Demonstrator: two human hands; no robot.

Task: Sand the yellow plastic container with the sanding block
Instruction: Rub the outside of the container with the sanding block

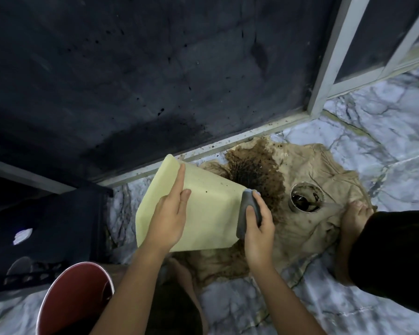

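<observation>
Pale yellow plastic container (pixel 203 213) lying tilted on its side above a stained tan cloth (pixel 307 213) on a marble-patterned floor (pixel 385 122). Left hand (pixel 169 213) flat on the upper wall, fingers straight, steadying it. Right hand (pixel 258 228) curled round a grey sanding block (pixel 248 211), pressed against the container's right edge. Small open tin (pixel 306 198) on the cloth nearby; red bucket (pixel 65 303) at lower left.
</observation>
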